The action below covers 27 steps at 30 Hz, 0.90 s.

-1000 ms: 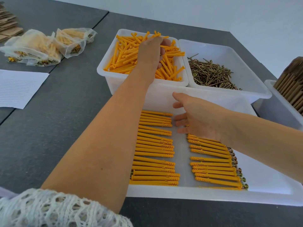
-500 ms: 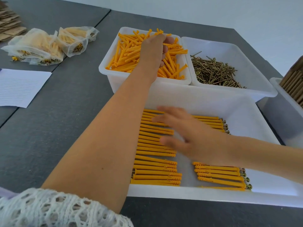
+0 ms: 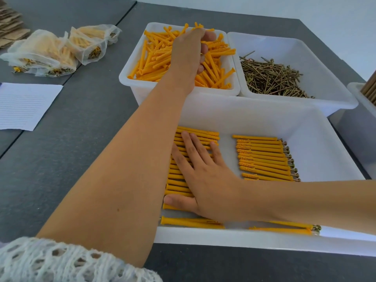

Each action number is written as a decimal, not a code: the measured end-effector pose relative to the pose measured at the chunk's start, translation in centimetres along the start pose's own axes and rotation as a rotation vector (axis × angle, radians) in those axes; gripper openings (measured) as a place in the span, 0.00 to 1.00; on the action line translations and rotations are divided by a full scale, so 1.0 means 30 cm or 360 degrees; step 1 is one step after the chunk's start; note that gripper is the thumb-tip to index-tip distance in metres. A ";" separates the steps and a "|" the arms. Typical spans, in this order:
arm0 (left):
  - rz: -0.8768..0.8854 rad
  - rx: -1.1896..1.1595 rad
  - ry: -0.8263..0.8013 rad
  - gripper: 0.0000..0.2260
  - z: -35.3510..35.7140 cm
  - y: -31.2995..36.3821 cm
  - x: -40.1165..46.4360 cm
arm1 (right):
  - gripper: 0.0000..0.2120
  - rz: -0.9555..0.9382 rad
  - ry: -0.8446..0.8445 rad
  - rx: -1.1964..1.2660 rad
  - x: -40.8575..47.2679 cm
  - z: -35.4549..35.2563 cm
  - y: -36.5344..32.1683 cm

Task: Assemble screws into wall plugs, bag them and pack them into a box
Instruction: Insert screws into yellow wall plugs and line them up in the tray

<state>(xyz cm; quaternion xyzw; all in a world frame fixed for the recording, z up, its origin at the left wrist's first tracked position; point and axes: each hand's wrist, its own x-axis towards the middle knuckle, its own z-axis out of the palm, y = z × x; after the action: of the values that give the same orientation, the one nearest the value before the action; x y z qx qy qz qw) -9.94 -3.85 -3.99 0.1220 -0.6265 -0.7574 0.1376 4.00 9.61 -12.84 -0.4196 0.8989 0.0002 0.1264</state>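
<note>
My left hand [image 3: 187, 53] reaches into the far white bin [image 3: 130, 82] of loose orange wall plugs [image 3: 156, 58], its fingers curled down around a few of them. Beside that bin, another white bin [image 3: 335, 94] holds a pile of brass screws [image 3: 270, 78]. In the near white tray [image 3: 244, 239] lie two rows of plugs. My right hand [image 3: 205, 180] rests flat with fingers spread on the left row [image 3: 195, 133] and covers much of it. In the right row [image 3: 262, 157], screw heads stick out of the plugs' right ends.
Filled mesh bags [image 3: 50, 51] of plugs and screws lie at the far left on the grey table. A lined sheet of paper [image 3: 24, 104] sits nearer on the left, flat cardboard pieces [image 3: 10, 29] at the top left. Another white bin [image 3: 364, 119] with brown pieces stands at the right edge.
My right hand has swept from the right row across the tray to the left row and now lies flat on it. My left hand has stayed in the plug bin.
</note>
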 end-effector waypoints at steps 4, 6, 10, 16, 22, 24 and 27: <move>-0.0002 0.0007 0.0010 0.11 -0.001 0.000 -0.003 | 0.49 -0.0009 -0.0036 0.0152 0.001 -0.019 -0.002; 0.0006 0.0007 0.0009 0.11 -0.002 -0.002 -0.003 | 0.49 0.0015 0.0006 0.0188 0.012 -0.038 0.014; 0.0025 0.0027 0.0018 0.11 -0.004 -0.005 0.001 | 0.49 0.0037 0.0032 0.0117 0.027 -0.039 0.035; 0.0019 0.0034 0.0016 0.11 -0.003 -0.007 0.002 | 0.50 -0.0076 -0.0019 0.0130 0.011 -0.007 0.025; 0.0053 0.0001 -0.0007 0.11 -0.008 -0.012 0.003 | 0.52 -0.0140 -0.0018 0.0092 0.008 -0.015 0.011; 0.0061 0.0004 -0.0011 0.11 -0.006 -0.010 0.002 | 0.52 -0.0127 -0.0044 0.0082 0.006 -0.017 0.000; 0.0022 0.0038 0.0019 0.11 -0.004 -0.009 0.003 | 0.50 -0.0111 -0.0043 0.0175 0.013 -0.037 -0.013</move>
<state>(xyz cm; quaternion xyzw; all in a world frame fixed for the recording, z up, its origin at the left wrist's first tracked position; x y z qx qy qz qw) -9.99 -3.95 -4.30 0.1239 -0.6354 -0.7482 0.1451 3.81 8.95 -11.82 -0.4431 0.8805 -0.0479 0.1614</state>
